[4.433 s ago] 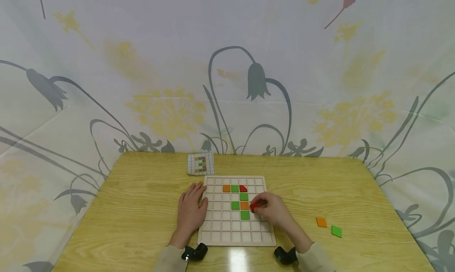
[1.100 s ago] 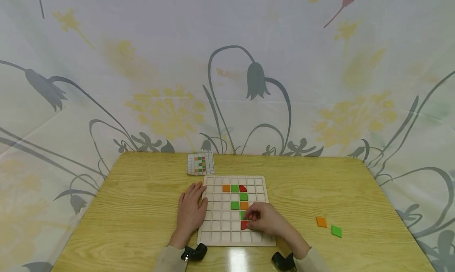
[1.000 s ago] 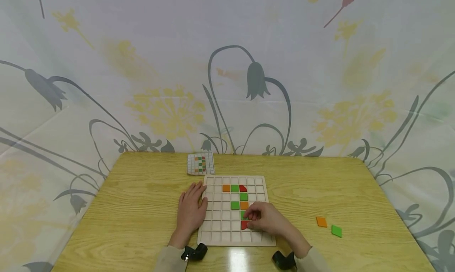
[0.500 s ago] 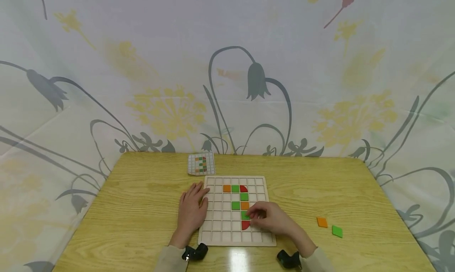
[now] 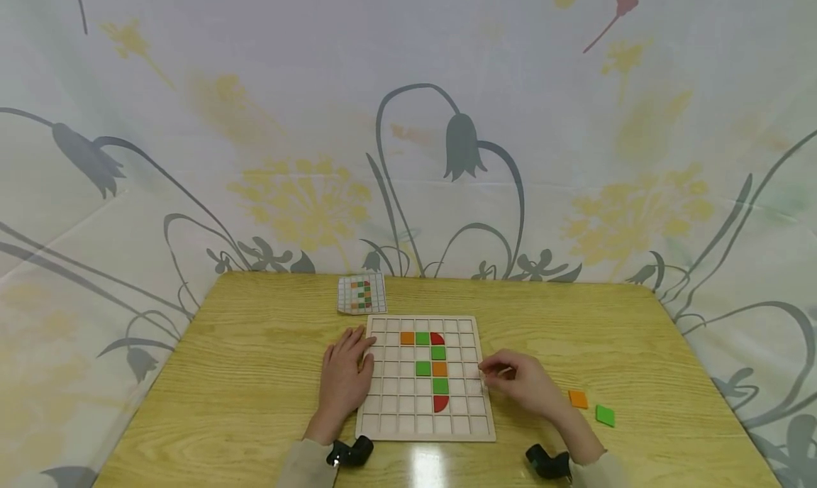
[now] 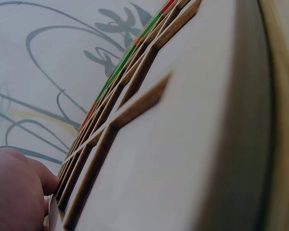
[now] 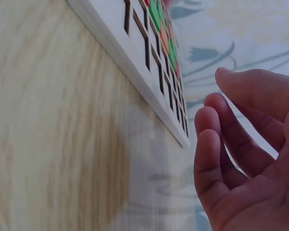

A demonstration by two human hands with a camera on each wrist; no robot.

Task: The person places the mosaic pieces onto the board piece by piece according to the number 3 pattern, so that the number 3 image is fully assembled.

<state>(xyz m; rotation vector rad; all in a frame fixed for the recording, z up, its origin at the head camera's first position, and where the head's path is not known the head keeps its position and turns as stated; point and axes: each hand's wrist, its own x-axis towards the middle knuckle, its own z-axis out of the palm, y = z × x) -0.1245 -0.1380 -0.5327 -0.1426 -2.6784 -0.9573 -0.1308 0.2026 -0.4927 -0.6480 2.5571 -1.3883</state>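
Observation:
A pale wooden grid board (image 5: 389, 425) lies on the table, with green, orange and red tiles in several of its cells. The lowest of them is a red rounded tile (image 5: 441, 403), lying in its cell below a green tile (image 5: 440, 386). My left hand (image 5: 347, 374) rests along the board's left edge, fingertips on the rim; part of it shows in the left wrist view. Just off the board's right edge hovers my right hand (image 5: 525, 383). In the right wrist view its fingers (image 7: 208, 149) are loosely bent and nothing is between them.
To the right of my right hand, an orange tile (image 5: 577, 399) and a green diamond-shaped tile (image 5: 605, 416) lie loose on the wooden table (image 5: 255, 374). A small card (image 5: 362, 294) printed with a coloured grid lies behind the board. A patterned curtain (image 5: 408, 211) hangs behind the table.
My right hand set the red rounded tile into the cell under the lowest green one, let go of it, and moved right, off the board. My left hand stayed at the board's left edge.

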